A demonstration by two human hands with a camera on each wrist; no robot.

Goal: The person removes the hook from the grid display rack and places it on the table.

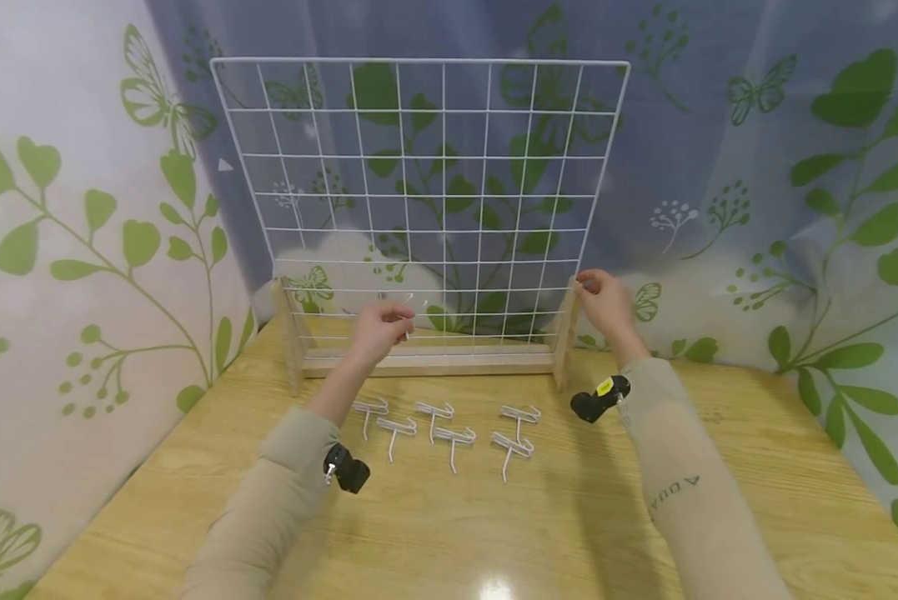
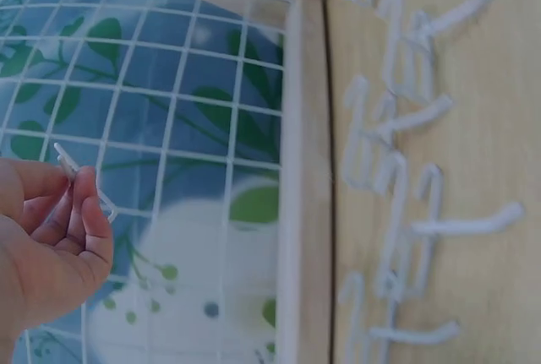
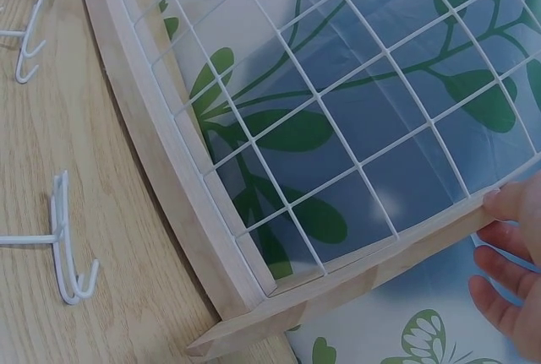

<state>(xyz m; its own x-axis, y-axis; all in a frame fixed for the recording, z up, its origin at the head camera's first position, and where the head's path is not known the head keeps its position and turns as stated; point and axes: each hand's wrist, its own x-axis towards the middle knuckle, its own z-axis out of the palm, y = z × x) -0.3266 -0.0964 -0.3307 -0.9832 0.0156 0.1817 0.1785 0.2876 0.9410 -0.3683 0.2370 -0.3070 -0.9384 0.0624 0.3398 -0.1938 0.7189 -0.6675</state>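
Note:
A white wire grid panel (image 1: 444,110) stands upright in a wooden stand (image 1: 429,367) on the table. Before its lower left part, my left hand (image 1: 377,333) pinches a small white wire hook (image 2: 107,203) between thumb and fingers; the fingers hide part of the hook. My right hand (image 1: 606,304) grips the top of the stand's right wooden post (image 1: 566,333), thumb on the near side in the right wrist view. Several more white hooks lie on the table in front of the stand, among them one hook (image 1: 454,437) near the middle and another (image 1: 512,446) farther right.
The wooden table (image 1: 449,533) reaches toward me below the hooks. Behind the panel and along the left hangs a curtain (image 1: 749,150) with green leaves and butterflies. A black wrist camera (image 1: 347,469) sits at my left cuff, another (image 1: 599,400) at my right.

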